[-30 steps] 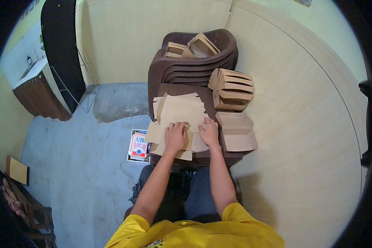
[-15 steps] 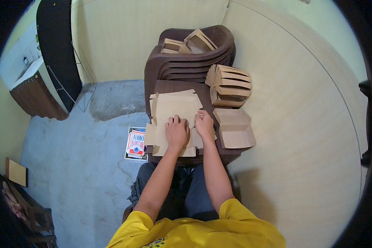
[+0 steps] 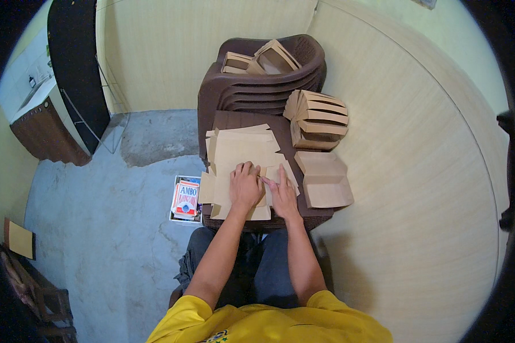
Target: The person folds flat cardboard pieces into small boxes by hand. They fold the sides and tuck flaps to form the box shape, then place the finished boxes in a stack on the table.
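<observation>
Our left hand (image 3: 246,186) and right hand (image 3: 281,191) lie flat, fingers spread, gripping nothing, on the flat cardboard sheets (image 3: 240,151) on the brown counter (image 3: 303,211), hiding part of them. A folded box (image 3: 324,180) sits open just beside.

Both hands (image 3: 263,188) now closer together, lower on the flat cardboard sheet (image 3: 240,151)
</observation>
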Demonstrator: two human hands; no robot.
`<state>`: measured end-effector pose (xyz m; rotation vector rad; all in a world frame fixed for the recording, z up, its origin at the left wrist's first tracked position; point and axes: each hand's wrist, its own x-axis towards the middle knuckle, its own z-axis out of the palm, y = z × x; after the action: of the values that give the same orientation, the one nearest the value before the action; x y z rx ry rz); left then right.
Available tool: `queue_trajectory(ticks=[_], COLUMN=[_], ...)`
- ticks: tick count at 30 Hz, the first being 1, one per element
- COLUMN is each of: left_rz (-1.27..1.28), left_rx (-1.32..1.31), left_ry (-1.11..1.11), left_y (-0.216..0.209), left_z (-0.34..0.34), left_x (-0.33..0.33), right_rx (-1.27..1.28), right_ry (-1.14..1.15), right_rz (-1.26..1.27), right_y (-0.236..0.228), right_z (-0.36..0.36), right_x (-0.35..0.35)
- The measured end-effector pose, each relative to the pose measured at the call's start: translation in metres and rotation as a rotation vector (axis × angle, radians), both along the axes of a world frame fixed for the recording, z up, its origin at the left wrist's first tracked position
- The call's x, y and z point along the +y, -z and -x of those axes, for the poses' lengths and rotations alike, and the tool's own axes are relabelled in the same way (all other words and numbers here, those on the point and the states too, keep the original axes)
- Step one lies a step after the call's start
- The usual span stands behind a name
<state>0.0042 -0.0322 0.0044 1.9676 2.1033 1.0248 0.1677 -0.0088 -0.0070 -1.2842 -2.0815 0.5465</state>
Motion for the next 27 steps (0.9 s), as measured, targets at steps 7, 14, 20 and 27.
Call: queue_trajectory(ticks=[7, 14, 20, 27], left_rz=[-0.057, 0.055, 0.112, 0.163], left_rx=[0.032, 0.040, 0.043, 0.153], left_ry=[0.057, 0.061, 0.044, 0.079], left_y=[0.012, -0.004, 0.000, 0.021], left_z=[0.003, 0.002, 0.000, 0.001], left_x=[0.002, -0.003, -0.001, 0.011], right_rx=[-0.323, -0.240, -0.009, -0.184], right_ry=[0.167, 0.180, 0.429, 0.371], right_rz=[-0.043, 0.040, 0.064, 0.121], right_y=[-0.005, -0.017, -0.025, -0.053], right_z=[0.016, 0.033, 0.046, 0.047], right_x=[0.009, 0.025, 0.053, 0.068])
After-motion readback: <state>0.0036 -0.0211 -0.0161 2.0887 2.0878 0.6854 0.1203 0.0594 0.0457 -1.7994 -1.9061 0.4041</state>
